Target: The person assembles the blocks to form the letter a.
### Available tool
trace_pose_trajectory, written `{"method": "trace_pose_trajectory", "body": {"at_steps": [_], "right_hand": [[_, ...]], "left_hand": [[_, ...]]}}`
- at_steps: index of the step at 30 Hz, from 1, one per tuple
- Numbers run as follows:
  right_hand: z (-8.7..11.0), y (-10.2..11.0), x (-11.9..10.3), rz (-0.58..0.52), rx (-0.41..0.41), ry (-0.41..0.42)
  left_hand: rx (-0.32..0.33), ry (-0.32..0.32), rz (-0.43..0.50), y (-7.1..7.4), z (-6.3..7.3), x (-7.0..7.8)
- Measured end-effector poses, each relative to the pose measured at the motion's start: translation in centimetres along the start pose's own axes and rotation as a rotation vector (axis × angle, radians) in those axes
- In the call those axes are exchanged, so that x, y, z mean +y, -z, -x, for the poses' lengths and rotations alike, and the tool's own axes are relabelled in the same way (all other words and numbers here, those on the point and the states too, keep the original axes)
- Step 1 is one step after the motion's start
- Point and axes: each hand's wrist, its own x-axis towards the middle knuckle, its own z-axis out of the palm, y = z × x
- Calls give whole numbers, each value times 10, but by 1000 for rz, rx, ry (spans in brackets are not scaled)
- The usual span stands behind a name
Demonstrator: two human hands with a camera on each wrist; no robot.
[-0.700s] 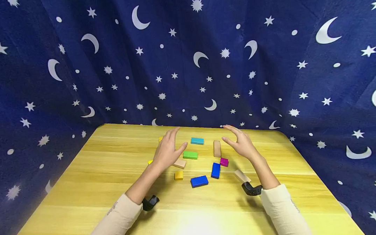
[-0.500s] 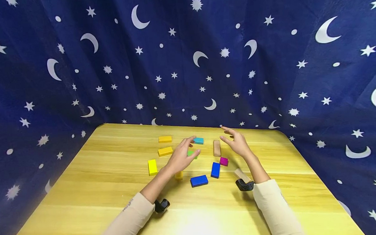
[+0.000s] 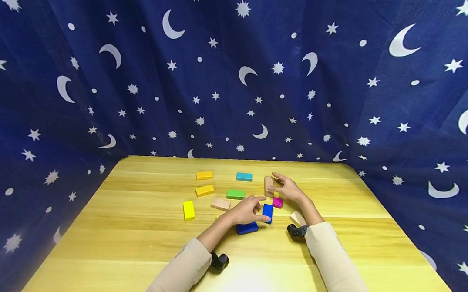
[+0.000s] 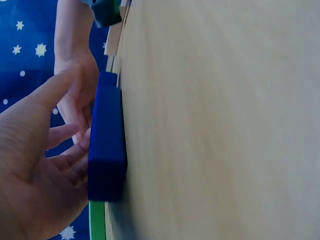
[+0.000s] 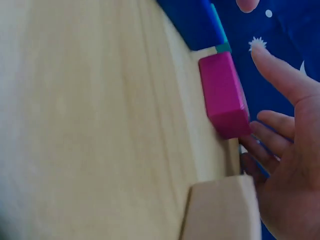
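Observation:
My left hand (image 3: 245, 211) reaches over a blue block (image 3: 247, 228), its thumb and fingertips spread about a second blue block (image 3: 267, 209). No grip on either shows. In the left wrist view the hand (image 4: 40, 165) lies behind a blue block (image 4: 107, 145), fingers loosely bent. My right hand (image 3: 292, 191) hovers with thumb and fingers apart at an upright-lying plain wooden block (image 3: 268, 183); whether it touches is unclear. Just below it is a magenta block (image 3: 277, 202). The right wrist view has the magenta block (image 5: 222, 95) in front of the relaxed fingers.
Farther back lie a light blue block (image 3: 244, 177) and a green block (image 3: 235, 194). Orange-yellow blocks (image 3: 205, 190), a yellow block (image 3: 189, 210) and a wooden block (image 3: 221, 204) lie left. Another wooden block (image 3: 297, 218) sits by the right wrist camera (image 3: 297, 231). A starry curtain (image 3: 231, 76) hangs behind the table.
My left hand has swept right and nearer, from the green and wooden blocks to the blue ones, uncovering the yellow blocks. My right hand has come lower and slightly left, toward the wooden block.

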Motion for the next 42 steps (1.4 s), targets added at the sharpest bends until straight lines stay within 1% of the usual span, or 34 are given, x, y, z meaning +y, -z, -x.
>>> {"method": "trace_pose_trajectory", "body": {"at_steps": [3, 6, 11, 13, 16, 17, 20, 22, 24, 27, 29, 32, 36, 38, 40, 42], "right_hand": [[0, -3, 6, -6, -55, -2], [1, -4, 4, -21, -89, -1], [11, 0, -18, -18, -128, -2], [15, 0, -26, 8, -134, 4], [17, -1, -30, 28, -132, 6], [17, -3, -29, 25, -128, 7], [11, -9, -14, 48, -122, 22], [7, -12, -5, 84, -118, 35], [4, -16, -1, 122, -126, 67], [4, -17, -8, 146, -138, 92], [6, -18, -12, 135, -140, 103], [11, -17, -14, 132, -88, 106], [21, -13, -15, 122, 73, 91], [27, -10, -13, 123, 137, 75], [33, -7, -11, 112, 162, 60], [40, -4, -9, 120, 158, 51]], "left_hand": [[-25, 2, -17, -4, -1, -1], [-41, 7, -48, -7, -2, -2], [-51, 21, -78, -10, -4, -3], [-39, 17, -85, -11, -5, -2], [-15, 23, -89, -13, -5, -1], [-6, 31, -88, -13, -4, -1], [10, 60, -86, -14, -1, 1], [16, 71, -84, -14, 3, 2], [25, 72, -92, -13, 7, 4], [47, 67, -102, -12, 13, 5], [62, 67, -101, -12, 17, 6], [82, 69, -80, -13, 21, 4], [107, 53, -60, -17, 25, 2], [120, 42, -51, -18, 26, 0], [131, 34, -44, -20, 26, -1], [138, 34, -40, -21, 26, -3]]}}
